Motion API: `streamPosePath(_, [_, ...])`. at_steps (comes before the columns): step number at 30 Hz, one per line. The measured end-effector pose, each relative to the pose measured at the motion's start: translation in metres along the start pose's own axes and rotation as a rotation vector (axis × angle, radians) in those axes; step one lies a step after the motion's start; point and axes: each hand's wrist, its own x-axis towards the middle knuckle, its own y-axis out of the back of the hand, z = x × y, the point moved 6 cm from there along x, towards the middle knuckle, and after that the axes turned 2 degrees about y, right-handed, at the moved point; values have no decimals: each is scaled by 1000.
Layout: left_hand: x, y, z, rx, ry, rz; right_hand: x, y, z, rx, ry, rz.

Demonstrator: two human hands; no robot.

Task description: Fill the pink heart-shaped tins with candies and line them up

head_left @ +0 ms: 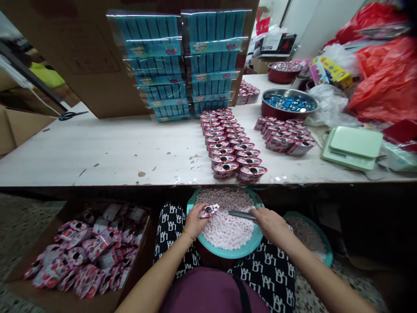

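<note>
On my lap sits a teal basin full of small pink-white candies. My left hand is closed around a small red and white packet held over the candies at the basin's left side. My right hand grips a metal scoop that lies across the candies and points left toward the packet. On the table above stand two rows of filled red packets, with another cluster to their right.
A cardboard box of empty red packets stands on the floor at my left. A second teal basin sits at my right. The table holds stacked blue cartons, metal bowls, a green scale, scissors and red bags.
</note>
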Motion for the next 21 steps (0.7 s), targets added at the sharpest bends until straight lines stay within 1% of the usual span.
streamPosePath(2, [-2,5,-4,-80,27,32,12,-40,1,111,-40,-46])
streamPosePath(4, [-4,9,-5,-112,16,58,29,-73,-13,189,-49,-58])
streamPosePath(5, [-5,11,-4,-116,4,68,38,-86,-22,225,-52,-52])
streamPosePath(7, [-7,18,-2,-119,-10,86,54,-103,-39,317,-56,-33])
streamPosePath(9, [-7,27,-2,-116,0,110,61,-110,-46,413,-57,-16])
streamPosePath(10, [-7,32,-3,-112,10,129,61,-109,-46,458,-52,-10])
streamPosePath(12, [-7,42,-6,-101,28,168,55,-100,-40,529,-32,4])
streamPosePath(13, [-7,45,-7,-97,36,184,49,-91,-36,554,-20,13])
streamPosePath(15, [-8,46,-11,-122,75,209,35,-66,-28,603,11,35])
streamPosePath(17, [-10,38,-15,-211,153,197,21,-34,-24,642,56,59])
streamPosePath(19, [-11,23,-17,-298,218,156,10,-3,-22,640,91,65])
streamPosePath(21, [-10,7,-14,-308,226,119,4,20,-22,587,104,51])
